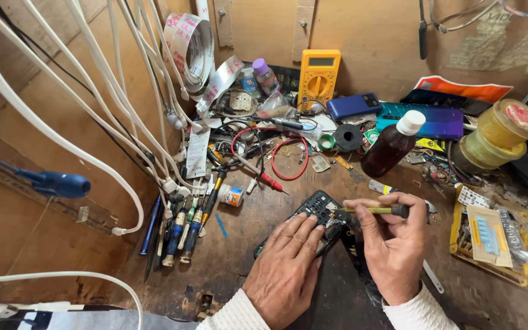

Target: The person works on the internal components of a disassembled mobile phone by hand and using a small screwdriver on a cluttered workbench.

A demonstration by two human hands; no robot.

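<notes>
- The head view is looking down on a worn, scuffed wooden tabletop (239, 244) crowded with repair gear.
- The left hand (285, 269) is lying flat, fingers (304, 232) pressed together, holding down an opened phone (319, 211) near the middle of the front edge; the phone's dark inner board is showing.
- The right hand (392, 247) is pinching a slim screwdriver (371, 210) with a yellowish shaft and black cap between thumb and bent fingers, its tip lying over the phone's upper end.
- A brown bottle (392, 146) with a white cap is standing right of centre; what is inside cannot be told.
- Two stacked rolls of yellowish tape (499, 137) are sitting towards the right edge.
- A shallow yellow tray (459, 235) at the right edge is holding small packets and a card of blue parts.
- A boxy yellow multimeter (318, 76) is leaning on the wooden back wall, with red and black leads (288, 162) curling in front of it.
- A blue phone (354, 106) and a glossy teal-to-purple phone (423, 119) are lying near the back edge.
- A small clear bottle with a purple cap (265, 74) is standing at the back.
- A row of slender screwdrivers (181, 229) is lying towards the left edge, a small white tub (232, 195) just beside them.
- Smooth white cables (93, 104) are hanging across the left wall.
</notes>
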